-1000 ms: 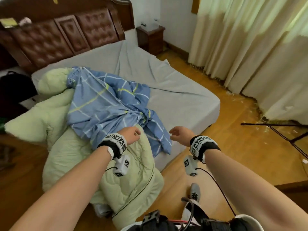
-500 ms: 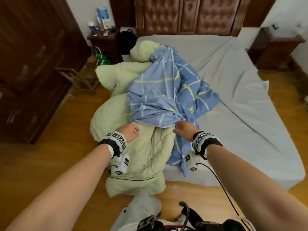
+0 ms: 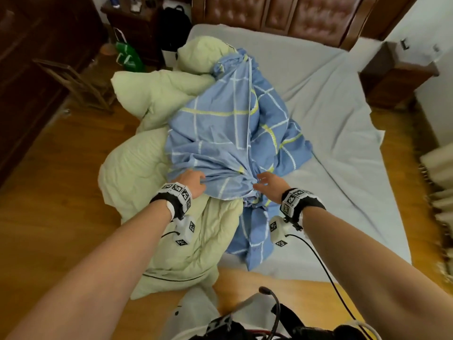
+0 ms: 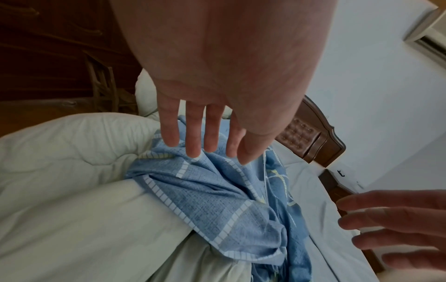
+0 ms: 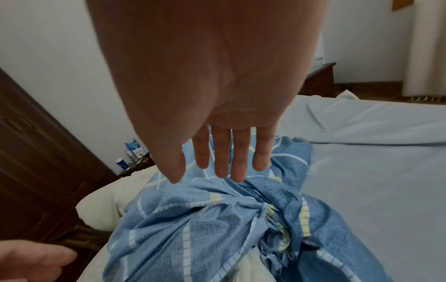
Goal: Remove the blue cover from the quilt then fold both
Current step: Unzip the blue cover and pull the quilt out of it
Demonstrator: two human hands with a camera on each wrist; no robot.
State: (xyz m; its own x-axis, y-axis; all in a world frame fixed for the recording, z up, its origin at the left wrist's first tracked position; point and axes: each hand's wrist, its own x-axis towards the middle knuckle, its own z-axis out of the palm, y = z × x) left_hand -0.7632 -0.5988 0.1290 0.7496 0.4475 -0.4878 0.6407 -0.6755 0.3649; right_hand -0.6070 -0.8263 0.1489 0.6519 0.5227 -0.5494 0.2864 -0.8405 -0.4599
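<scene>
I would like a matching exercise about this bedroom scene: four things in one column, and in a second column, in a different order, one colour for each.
Things
1. cover
2. quilt
3. bed sheet
4. headboard

Colours
A. brown
B. pale green
C. blue with white and yellow lines
D. light grey

Pairs: 1-C, 2-B, 3-D, 4-A

Arms: bare, no sleeves.
Left wristband: black strap with white blocks bearing black square-pattern markers.
Right wristband: same build.
Left wrist camera: white box, marker tags, thin black cable.
Right wrist camera: white box, marker tags, black cable.
</scene>
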